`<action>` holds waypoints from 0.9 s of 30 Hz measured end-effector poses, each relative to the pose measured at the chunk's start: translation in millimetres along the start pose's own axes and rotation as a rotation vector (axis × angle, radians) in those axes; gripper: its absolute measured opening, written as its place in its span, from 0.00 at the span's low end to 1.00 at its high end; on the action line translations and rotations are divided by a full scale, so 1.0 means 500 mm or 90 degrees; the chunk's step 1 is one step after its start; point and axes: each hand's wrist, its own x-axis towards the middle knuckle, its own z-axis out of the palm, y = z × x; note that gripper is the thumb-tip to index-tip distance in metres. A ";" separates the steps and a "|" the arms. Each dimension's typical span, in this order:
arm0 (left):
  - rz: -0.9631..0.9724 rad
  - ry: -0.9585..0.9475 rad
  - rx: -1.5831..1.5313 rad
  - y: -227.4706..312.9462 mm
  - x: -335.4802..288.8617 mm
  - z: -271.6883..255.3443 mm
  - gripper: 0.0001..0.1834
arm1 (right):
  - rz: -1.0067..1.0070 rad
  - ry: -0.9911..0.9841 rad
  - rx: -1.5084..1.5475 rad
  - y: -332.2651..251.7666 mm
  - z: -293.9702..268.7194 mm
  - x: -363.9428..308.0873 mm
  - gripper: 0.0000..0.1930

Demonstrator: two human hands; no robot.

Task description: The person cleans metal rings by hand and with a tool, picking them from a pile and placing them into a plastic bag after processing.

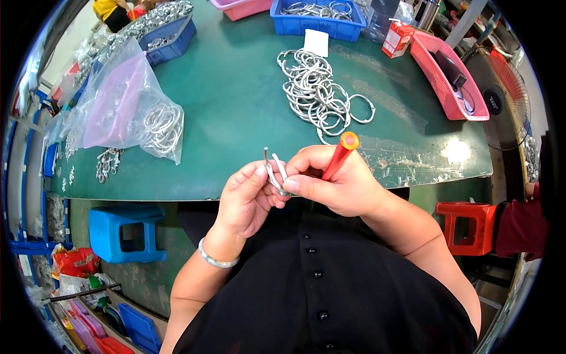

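Just past the table's near edge, my left hand (249, 197) pinches a silvery hinged metal ring (272, 177) between thumb and fingers. The ring stands spread, with two ends pointing up. My right hand (330, 184) grips the ring's other side with thumb and forefinger. Tucked in that same hand is a tool with a red handle (340, 158) and a yellow-orange end; its working tip is hidden. Beyond my hands, a heap of similar metal rings (318, 94) lies on the green table (236, 106), one ring lying a little apart at its right.
A clear plastic bag (127, 106) with rings and small clasps (108, 165) lie at left. Blue bins (318, 26) and a pink basket (451, 76) stand on the table, near a red carton (398, 38). Stools, blue (127, 233) and red (466, 227), flank me; a fan (495, 97) stands right.
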 end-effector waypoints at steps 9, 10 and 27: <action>-0.041 0.007 -0.022 -0.005 -0.005 -0.007 0.14 | -0.016 0.039 0.046 -0.002 -0.005 0.004 0.05; -0.032 0.017 -0.028 -0.005 -0.006 -0.007 0.14 | 0.013 0.067 0.024 -0.002 -0.009 0.005 0.05; 0.061 0.089 0.040 -0.007 -0.008 0.008 0.10 | 0.184 0.213 0.189 0.046 -0.046 0.014 0.06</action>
